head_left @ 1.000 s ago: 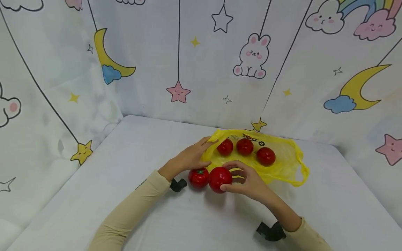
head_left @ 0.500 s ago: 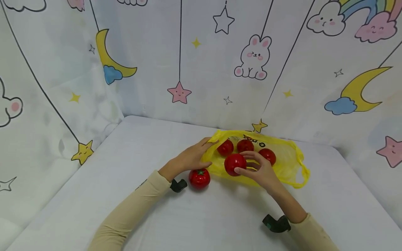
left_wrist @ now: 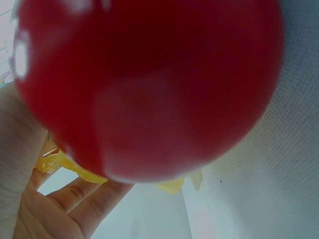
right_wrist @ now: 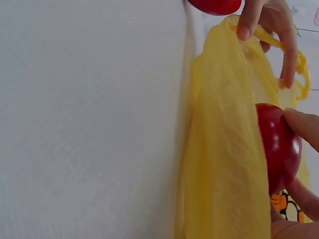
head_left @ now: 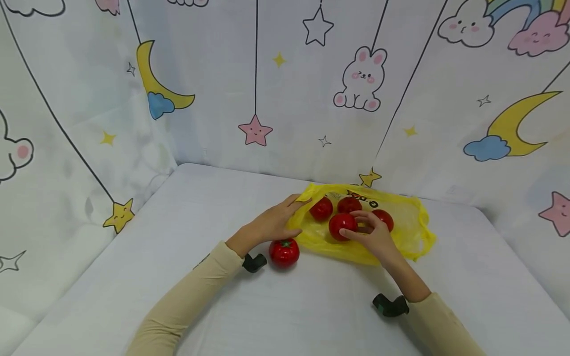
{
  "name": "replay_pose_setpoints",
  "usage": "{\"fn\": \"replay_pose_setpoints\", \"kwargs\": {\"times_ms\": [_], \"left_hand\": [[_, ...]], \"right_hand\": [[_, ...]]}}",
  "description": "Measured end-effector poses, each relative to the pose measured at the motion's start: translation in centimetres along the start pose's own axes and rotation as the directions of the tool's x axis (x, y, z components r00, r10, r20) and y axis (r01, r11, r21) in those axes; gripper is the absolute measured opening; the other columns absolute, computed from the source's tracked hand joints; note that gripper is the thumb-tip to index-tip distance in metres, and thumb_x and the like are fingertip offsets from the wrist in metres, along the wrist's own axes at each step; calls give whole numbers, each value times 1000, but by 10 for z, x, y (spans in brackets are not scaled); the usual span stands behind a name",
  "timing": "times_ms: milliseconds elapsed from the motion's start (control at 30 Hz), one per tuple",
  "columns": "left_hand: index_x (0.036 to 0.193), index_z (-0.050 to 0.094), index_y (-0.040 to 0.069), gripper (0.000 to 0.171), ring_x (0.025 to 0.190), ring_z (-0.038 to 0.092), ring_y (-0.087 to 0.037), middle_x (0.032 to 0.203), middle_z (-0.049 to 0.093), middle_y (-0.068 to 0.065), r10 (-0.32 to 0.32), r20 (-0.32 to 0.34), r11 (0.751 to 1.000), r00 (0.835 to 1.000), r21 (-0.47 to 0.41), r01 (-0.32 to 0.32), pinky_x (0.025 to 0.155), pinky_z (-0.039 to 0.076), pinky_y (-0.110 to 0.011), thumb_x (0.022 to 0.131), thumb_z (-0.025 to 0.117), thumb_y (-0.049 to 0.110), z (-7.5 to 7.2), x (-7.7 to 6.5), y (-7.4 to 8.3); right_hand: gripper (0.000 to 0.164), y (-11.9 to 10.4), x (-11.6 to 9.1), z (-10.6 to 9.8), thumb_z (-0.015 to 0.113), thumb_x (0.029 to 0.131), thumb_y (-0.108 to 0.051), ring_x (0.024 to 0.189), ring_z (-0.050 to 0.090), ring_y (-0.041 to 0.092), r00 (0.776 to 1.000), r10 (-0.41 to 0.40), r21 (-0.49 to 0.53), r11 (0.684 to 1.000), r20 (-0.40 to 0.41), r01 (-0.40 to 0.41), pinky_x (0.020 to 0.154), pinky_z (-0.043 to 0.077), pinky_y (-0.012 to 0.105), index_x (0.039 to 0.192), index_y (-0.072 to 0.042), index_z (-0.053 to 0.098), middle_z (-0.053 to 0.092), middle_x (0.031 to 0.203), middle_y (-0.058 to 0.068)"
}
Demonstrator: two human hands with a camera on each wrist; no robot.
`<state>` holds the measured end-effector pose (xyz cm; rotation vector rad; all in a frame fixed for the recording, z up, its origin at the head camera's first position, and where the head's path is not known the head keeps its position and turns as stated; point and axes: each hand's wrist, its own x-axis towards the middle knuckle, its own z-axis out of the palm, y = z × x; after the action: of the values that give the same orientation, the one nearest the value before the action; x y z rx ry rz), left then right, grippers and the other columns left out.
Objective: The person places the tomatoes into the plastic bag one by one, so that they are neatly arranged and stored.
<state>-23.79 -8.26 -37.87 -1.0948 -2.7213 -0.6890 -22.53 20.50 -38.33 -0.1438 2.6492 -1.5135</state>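
My right hand point(head_left: 373, 236) grips a red tomato point(head_left: 342, 227) between thumb and fingers, inside the mouth of a yellow plastic bag point(head_left: 334, 249). In the right wrist view, that tomato point(right_wrist: 279, 147) sits partly behind the bag's near side. My left hand point(head_left: 276, 220) holds the bag's left rim, thumb and fingers spread apart along the mouth; its fingertips are partly hidden by the plastic. Three tomatoes lie in the bag: one at left point(head_left: 321, 209), one at back point(head_left: 349, 204), and one at right point(head_left: 383, 220), partly covered by my right hand. Another tomato point(head_left: 284, 253) with a green top stands below my left hand.
A white-covered table point(head_left: 267, 311) carries everything. Behind it rises a white backdrop point(head_left: 213, 133) printed with stars, moons and a rabbit. A black wrist device point(head_left: 390, 305) sits under the right wrist, another point(head_left: 255, 263) under the left.
My right hand has carried its tomato from beside the green-topped tomato, up and to the right, into the bag's mouth. The left hand stays at the bag's rim.
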Motion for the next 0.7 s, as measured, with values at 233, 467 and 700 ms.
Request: {"fn": "replay_pose_setpoints", "kwargs": {"times_ms": [233,467,700], "left_hand": [[150,36,8,73,131,47,-26,151,32,-13,-11,3,1000,1000,9,11,106,44,-36,88,72,23,0,0,0],[151,35,9,74,132,45,-26,152,31,-13,-18,5,1000,1000,11,18,105,45,-36,88,72,23,-2,2,0],[151,34,10,75,134,44,-25,153,30,-12,-43,23,999,999,-14,44,106,44,-37,88,72,22,-1,1,0]], "right_hand": [[68,3,13,9,77,82,-39,122,49,33,999,43,-4,999,-19,-43,99,50,41,138,-13,48,48,139,16],[68,5,22,14,77,83,-38,121,51,35,999,35,-33,999,-31,-36,101,48,46,138,-12,48,49,137,17],[65,8,22,16,76,85,-31,124,49,38,999,30,-68,997,-10,-31,104,45,50,138,-10,46,48,138,20]]}}
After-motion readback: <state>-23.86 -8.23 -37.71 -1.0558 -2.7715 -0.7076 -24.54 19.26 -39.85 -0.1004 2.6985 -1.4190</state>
